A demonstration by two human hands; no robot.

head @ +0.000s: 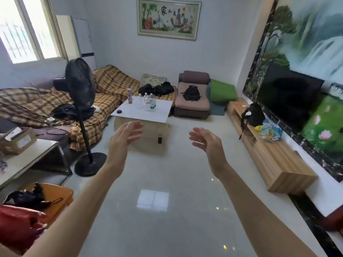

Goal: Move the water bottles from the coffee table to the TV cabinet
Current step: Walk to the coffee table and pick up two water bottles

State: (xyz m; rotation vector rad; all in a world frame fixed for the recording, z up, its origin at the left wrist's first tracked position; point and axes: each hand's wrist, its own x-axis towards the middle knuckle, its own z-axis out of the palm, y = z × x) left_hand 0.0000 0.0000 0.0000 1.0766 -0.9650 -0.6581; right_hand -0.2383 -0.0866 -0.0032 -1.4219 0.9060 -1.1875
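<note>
The TV cabinet (269, 151) runs along the wall right of the coffee table worktop (143, 111), its near end cut off. Both the left hand (125, 137) and right hand (206, 140) hover before the worktop, fingers apart, empty. The water bottles (147, 102) cluster at the worktop's far side, overlapping, their count unclear.

Water bottles (148, 102) small, count unclear

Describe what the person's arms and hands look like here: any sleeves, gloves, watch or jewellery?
Both forearms are bare as far as the picture shows, with no sleeves in view. The left hand and right hand wear no gloves. No watch, bracelet or ring shows on either wrist or on the visible fingers.
</note>
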